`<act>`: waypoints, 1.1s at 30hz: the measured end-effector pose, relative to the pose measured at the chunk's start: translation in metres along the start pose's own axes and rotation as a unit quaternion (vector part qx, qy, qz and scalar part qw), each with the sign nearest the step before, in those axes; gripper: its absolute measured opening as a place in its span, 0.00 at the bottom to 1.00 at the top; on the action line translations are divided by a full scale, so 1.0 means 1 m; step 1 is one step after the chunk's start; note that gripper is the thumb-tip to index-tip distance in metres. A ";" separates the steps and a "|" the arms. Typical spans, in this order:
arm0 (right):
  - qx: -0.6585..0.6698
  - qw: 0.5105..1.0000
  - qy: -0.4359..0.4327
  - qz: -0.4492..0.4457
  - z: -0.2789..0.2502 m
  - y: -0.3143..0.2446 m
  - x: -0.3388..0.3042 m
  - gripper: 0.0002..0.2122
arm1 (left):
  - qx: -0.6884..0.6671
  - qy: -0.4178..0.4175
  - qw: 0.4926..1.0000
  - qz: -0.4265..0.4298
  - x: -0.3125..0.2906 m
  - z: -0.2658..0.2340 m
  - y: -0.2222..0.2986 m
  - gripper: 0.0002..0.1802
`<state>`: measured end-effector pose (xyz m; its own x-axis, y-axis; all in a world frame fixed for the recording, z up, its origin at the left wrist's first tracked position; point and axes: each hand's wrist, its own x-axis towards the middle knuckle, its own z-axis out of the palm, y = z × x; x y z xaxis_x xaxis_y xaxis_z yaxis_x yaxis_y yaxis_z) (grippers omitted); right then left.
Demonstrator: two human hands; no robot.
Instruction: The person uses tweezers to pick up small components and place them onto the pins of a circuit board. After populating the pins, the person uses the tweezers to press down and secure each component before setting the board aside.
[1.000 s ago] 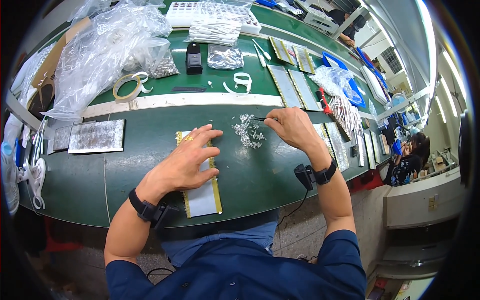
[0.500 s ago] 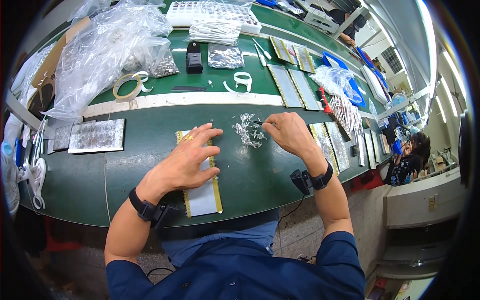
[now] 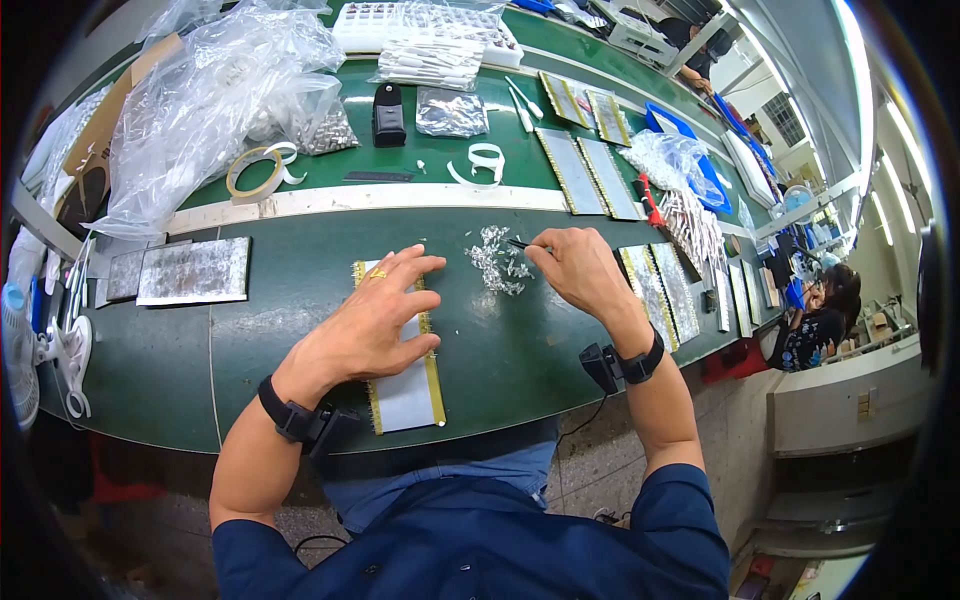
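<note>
My left hand [image 3: 380,315] rests with spread fingers over a flat grey plate [image 3: 408,398] edged with yellow strips, covering its upper middle. Small pins or wires stick out along the plate's left edge. To the right, my right hand [image 3: 575,265] pinches dark tweezers [image 3: 517,244], whose tips reach the right side of a loose pile of tiny clear and silvery parts [image 3: 492,265]. Whether the tips grip one of those parts is too small to tell. A few stray bits lie between the pile and the plate.
Right of my right hand lie more yellow-edged plates [image 3: 662,290]. Two dull metal plates [image 3: 195,272] lie at left, near a white clip fan [image 3: 68,350]. Behind a pale strip [image 3: 350,203] sit tape [image 3: 254,174], a black pouch [image 3: 388,118] and plastic bags [image 3: 215,110]. Another person [image 3: 825,315] sits far right.
My right hand and the tweezers have shifted very slightly at the pile's right side. My left hand stays in place on the plate.
</note>
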<state>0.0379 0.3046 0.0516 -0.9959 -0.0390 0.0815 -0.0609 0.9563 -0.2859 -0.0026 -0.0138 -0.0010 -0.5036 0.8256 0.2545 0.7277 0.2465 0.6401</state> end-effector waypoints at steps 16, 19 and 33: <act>-0.026 0.998 0.036 -0.049 0.011 0.005 -0.007 0.11 | 0.004 0.008 1.000 -0.002 -0.002 0.001 0.000 0.19; -0.080 0.988 0.062 -0.117 0.014 0.006 -0.012 0.07 | 0.004 0.006 1.000 -0.008 -0.004 0.000 -0.003 0.20; -0.045 0.933 -0.016 -0.358 0.004 -0.051 -0.064 0.08 | 0.021 0.016 1.000 -0.014 -0.002 0.002 -0.010 0.22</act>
<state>0.1042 0.2567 0.0572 -0.7038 -0.6842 0.1910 -0.7065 0.7022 -0.0879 -0.0077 -0.0171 -0.0089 -0.5376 0.8019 0.2606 0.7321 0.2905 0.6162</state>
